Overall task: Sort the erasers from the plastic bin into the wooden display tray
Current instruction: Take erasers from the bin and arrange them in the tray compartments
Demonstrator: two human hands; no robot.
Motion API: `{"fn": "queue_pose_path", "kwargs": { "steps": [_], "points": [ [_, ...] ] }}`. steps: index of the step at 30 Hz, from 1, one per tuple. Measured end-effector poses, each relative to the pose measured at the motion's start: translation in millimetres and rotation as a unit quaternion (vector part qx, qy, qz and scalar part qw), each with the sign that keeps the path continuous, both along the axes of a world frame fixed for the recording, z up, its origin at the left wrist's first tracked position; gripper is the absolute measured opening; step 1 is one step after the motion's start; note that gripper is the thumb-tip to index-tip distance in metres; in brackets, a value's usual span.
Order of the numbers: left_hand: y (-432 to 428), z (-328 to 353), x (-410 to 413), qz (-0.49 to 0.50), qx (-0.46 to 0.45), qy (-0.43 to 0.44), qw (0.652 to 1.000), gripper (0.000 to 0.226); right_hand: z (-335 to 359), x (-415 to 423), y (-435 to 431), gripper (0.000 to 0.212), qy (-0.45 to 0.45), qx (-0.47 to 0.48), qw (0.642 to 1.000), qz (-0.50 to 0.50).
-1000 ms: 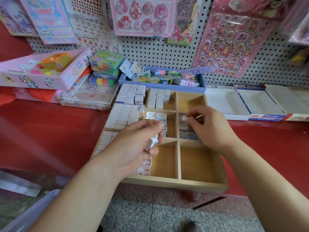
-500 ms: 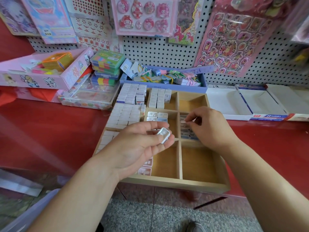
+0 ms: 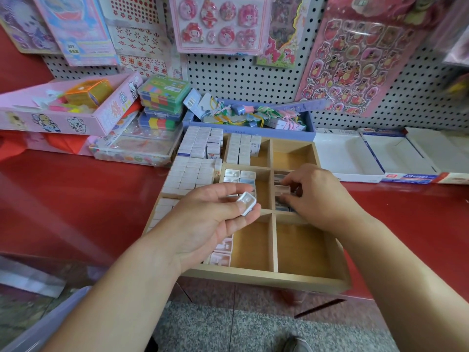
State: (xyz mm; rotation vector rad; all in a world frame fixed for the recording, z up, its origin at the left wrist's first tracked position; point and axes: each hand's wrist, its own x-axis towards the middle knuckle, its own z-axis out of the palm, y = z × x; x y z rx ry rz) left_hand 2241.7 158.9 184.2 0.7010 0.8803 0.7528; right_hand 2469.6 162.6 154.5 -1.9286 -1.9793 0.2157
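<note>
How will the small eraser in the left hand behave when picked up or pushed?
Probably light: the left hand holds the eraser with thumb and fingertips only. Its flat, blocky shape suggests it would slide or lie still, not roll. The glossy wrapper may be slightly slippery.

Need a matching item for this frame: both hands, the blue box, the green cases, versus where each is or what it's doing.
Column A
1. left hand
2. right hand
3. blue box
4. green cases

Column B
a. stacked beside the pink box
b. pinching an eraser at the wooden tray's middle-right compartment
c. behind the tray's far edge, below the pegboard
d. holding a white eraser above the tray

Pairs: 1-d, 2-b, 3-c, 4-a
</note>
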Motion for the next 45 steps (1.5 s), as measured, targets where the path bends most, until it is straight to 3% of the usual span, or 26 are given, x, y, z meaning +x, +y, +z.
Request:
{"fn": "queue_pose_path", "kwargs": {
  "steps": [8, 12, 15, 16, 18, 20, 21, 24, 26, 28, 33, 37, 45],
  "points": [
    [1, -3, 0, -0.004, -0.001, -0.018, 1.0, 0.029, 0, 0, 0, 0.016, 0.019, 0.012, 1.0, -0.011],
    [1, -4, -1, -0.006, 0.016, 0.0, 1.0, 0.041, -2, 1, 1, 0.014, 0.008, 0.009, 1.0, -0.011],
    [1, -4, 0, -0.002, 0.016, 0.023, 1.0, 0.028, 4, 0, 1, 0.011, 0.009, 0.019, 1.0, -0.018],
    [2, -4, 1, 0.002, 0.015, 0.03, 0.999, 0.023, 9, -3, 0, 0.008, 0.041, 0.029, 0.999, -0.02],
    [2, -5, 2, 0.009, 0.011, 0.041, 0.999, 0.018, 25, -12, -6, 0.009, 0.19, 0.025, 0.981, 0.011],
    [2, -5, 3, 0.008, 0.012, 0.05, 0.999, 0.015, 43, -24, -16, 0.017, 0.337, -0.038, 0.935, 0.1],
    [2, -5, 4, 0.005, 0.015, 0.055, 0.998, 0.015, 48, -28, -20, 0.021, 0.356, -0.058, 0.922, 0.14],
    [0, -5, 6, -0.002, 0.027, 0.056, 0.998, 0.016, 46, -32, -24, 0.015, 0.302, -0.055, 0.935, 0.177],
    [-2, -5, 6, 0.003, 0.037, 0.05, 0.998, 0.024, 43, -30, -23, 0.007, 0.324, -0.067, 0.93, 0.159],
    [-2, -5, 4, 0.019, 0.036, 0.047, 0.998, 0.017, 40, -23, -22, 0.007, 0.318, -0.06, 0.938, 0.124],
    [-1, -4, 1, 0.031, 0.041, 0.059, 0.997, 0.018, 30, 5, -20, 0.015, 0.156, -0.016, 0.988, -0.002],
    [-4, -3, 3, 0.007, 0.06, 0.081, 0.995, 0.026, 20, 3, -20, 0.01, 0.079, -0.066, 0.995, -0.005],
    [-5, -6, 3, -0.008, 0.078, 0.082, 0.994, 0.021, 11, -1, -10, 0.004, 0.038, -0.067, 0.997, -0.01]
  ]
}}
